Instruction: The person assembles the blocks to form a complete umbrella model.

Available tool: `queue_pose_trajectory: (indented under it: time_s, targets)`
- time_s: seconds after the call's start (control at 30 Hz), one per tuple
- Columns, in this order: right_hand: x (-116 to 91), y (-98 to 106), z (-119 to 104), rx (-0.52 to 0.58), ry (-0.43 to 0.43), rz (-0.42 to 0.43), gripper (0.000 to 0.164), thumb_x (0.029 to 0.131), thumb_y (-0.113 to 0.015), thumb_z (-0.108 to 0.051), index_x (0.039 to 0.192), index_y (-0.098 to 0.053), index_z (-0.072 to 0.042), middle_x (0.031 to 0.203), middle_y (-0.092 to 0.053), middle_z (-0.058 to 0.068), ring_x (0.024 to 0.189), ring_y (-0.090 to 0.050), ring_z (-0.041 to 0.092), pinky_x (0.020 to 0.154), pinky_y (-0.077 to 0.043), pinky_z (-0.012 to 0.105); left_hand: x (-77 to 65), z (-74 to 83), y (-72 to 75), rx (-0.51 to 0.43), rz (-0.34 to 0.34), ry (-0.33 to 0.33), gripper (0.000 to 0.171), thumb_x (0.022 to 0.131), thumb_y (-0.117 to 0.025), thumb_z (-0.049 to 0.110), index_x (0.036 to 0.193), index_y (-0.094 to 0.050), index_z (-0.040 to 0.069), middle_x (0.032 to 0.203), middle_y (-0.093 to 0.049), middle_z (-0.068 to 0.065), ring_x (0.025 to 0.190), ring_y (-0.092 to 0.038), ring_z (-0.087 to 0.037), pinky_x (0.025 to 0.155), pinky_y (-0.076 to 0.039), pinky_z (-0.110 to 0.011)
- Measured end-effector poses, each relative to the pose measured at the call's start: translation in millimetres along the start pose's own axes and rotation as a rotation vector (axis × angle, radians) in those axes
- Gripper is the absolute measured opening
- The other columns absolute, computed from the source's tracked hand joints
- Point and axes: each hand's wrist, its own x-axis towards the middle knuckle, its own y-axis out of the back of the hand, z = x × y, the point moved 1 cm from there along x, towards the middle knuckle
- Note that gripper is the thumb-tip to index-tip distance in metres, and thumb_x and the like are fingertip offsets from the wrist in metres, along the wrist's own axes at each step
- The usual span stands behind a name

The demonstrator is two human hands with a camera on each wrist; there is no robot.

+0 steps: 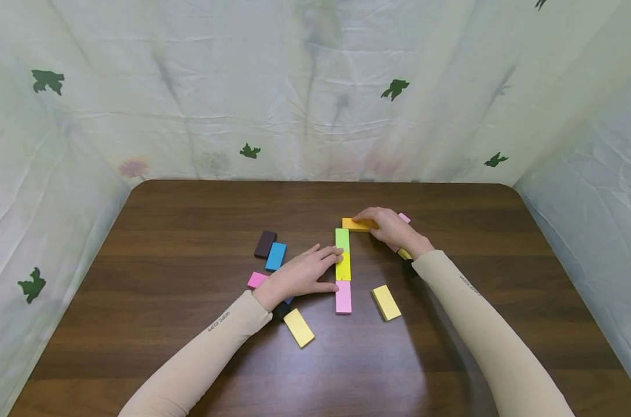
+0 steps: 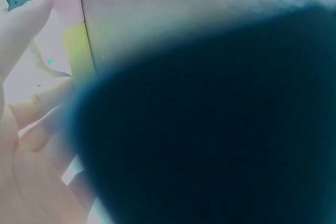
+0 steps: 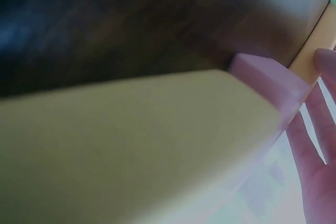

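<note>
A straight column of flat blocks lies mid-table: a green block at the far end, a bright yellow block in the middle, a light pink block nearest. My left hand reaches in from the left with fingers extended; its fingertips rest along the green and yellow blocks and its thumb is at the pink one. Crosswise at the column's far end lies an orange block. My right hand pinches it between thumb and fingers, covering its right part.
Left of the column lie a black block, a blue block, a pink block and a pale yellow block. Another pale yellow block lies right. Beside the right hand, a pink block and a yellow block are partly hidden.
</note>
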Motion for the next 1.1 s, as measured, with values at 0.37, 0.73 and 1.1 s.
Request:
queue_pose_trajectory:
  time_s: [0.37,0.73,1.1]
  targets:
    - [-2,0,2,-0.001,0.005,0.011,0.044,0.087,-0.062,0.007,0.128,-0.062,-0.009,0.127,-0.060,0.008,0.120,-0.051,0.027,0.102,-0.038,0.044,-2.7,-1.4,3.2,-0.008,0.002,-0.006,0.064,0.088,-0.065,0.046,0.137,-0.052,0.007,0.147,-0.040,-0.005,0.134,-0.038,-0.019,0.113,-0.018,-0.043]
    - [-2,0,1,0.026,-0.038,0.004,0.044,0.088,-0.062,0.006,0.128,-0.062,-0.011,0.128,-0.060,0.007,0.121,-0.050,0.027,0.103,-0.037,0.044,-19.9,-12.9,21.6,-0.129,0.022,-0.023,0.064,0.090,-0.067,0.036,0.144,-0.044,0.010,0.148,-0.039,-0.006,0.138,-0.031,-0.025,0.112,-0.019,-0.048]
    - [-3,0,1,0.025,-0.046,0.004,0.044,0.088,-0.061,0.007,0.128,-0.063,-0.011,0.128,-0.060,0.007,0.121,-0.050,0.027,0.102,-0.038,0.043,-42.3,-25.3,26.1,-0.099,0.069,0.079,0.054,0.086,-0.073,0.027,0.133,-0.055,0.007,0.133,-0.050,-0.007,0.116,-0.053,-0.023,0.094,-0.044,-0.036]
